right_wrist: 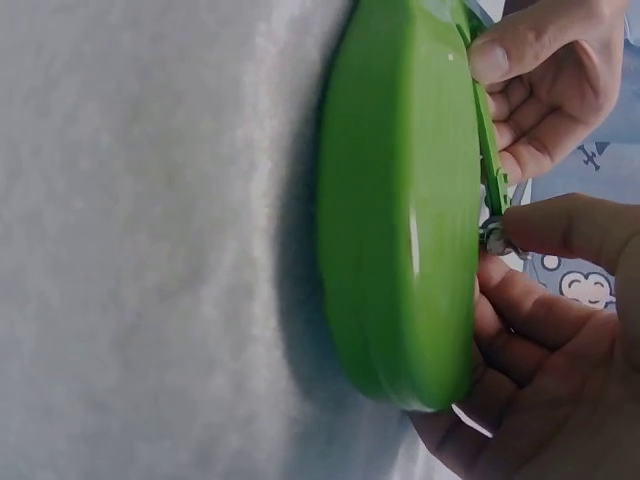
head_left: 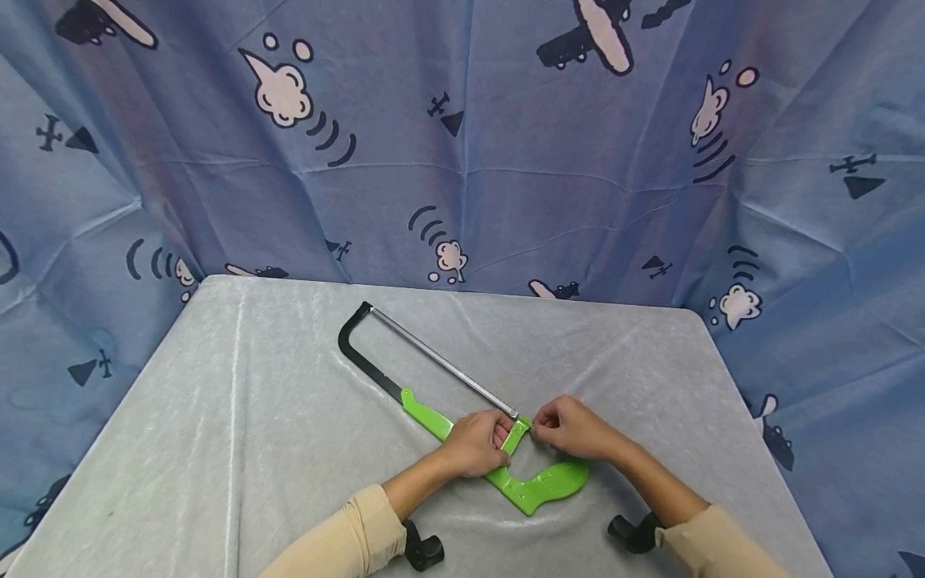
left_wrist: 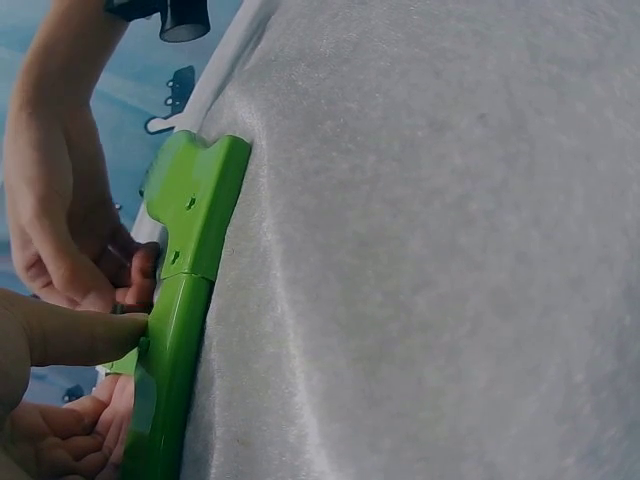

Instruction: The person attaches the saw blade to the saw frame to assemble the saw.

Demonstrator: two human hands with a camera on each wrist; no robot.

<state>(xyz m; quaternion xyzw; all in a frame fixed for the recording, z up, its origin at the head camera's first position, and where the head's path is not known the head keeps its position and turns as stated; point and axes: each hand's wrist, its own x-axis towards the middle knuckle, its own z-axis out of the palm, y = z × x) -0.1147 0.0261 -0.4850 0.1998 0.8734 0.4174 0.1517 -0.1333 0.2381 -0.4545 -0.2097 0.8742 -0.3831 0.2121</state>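
Note:
A hacksaw with a green handle and a black front frame lies on the table. A silver bar spans from its far black end to the green front arm of the handle. My left hand holds the green part beside that arm, thumb pressed on it in the left wrist view. With thumb and index finger, my right hand pinches a small metal wing nut at the arm's end. The handle hides some right-hand fingers in the right wrist view.
A pale grey cloth covers the table. Behind and beside it hangs a blue patterned curtain. Black wrist mounts sit by both forearms, close over the table.

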